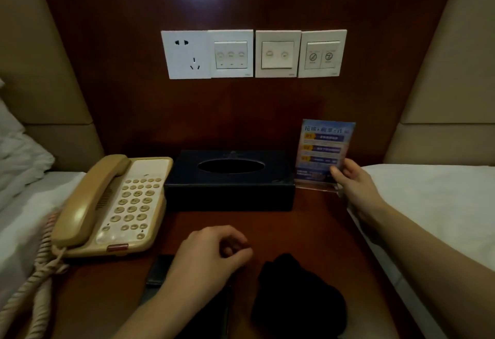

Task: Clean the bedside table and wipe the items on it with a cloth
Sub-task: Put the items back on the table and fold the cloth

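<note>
Dark wood wall panel [112, 43], switch plates [254, 54], beige padded headboards [32, 70].

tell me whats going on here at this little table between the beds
A person is tidying a bedside table. Their right hand grips the lower right edge of an upright card in a clear stand at the back right corner. The left hand hovers loosely curled over the front of the table, holding nothing. A dark cloth lies bunched beside it, not in use. A beige telephone sits at the left and a dark tissue box at the back centre.
</note>
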Demonstrator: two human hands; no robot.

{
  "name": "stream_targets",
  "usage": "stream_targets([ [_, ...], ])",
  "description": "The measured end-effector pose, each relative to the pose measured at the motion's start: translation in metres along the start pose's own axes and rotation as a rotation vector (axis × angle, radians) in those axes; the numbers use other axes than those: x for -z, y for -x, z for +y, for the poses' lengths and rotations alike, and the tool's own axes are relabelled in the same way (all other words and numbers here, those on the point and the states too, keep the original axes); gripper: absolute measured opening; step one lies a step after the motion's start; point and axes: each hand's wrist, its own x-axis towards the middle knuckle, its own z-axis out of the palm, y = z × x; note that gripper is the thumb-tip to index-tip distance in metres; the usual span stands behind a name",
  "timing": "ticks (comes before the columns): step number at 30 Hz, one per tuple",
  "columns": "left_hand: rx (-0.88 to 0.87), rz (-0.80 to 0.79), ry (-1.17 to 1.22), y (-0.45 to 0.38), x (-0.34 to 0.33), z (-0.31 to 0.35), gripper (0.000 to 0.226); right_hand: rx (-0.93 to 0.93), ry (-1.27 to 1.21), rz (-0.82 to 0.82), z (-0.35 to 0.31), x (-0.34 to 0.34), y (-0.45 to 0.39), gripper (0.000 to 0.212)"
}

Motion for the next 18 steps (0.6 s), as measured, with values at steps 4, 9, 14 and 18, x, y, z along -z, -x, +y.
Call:
stream_targets([
  [4,0.026,-0.081,-0.112,0.008,0.019,-0.012,0.025,-0.029,0.043,-0.015,0.001,0.002,-0.011,0.029],
  [9,-0.044,-0.088,-0.332,0.02,0.036,-0.024,0.048,-0.075,0.073,-0.028,0.0,-0.002,-0.017,0.027],
  [14,-0.09,-0.108,-0.389,0.025,0.044,-0.038,0.056,-0.115,0.195,-0.039,-0.008,-0.014,-0.02,0.036],
  [18,-0.135,-0.11,-0.438,0.026,0.047,-0.053,0.063,-0.122,0.303,0.031,-0.007,-0.015,-0.015,0.049],
])
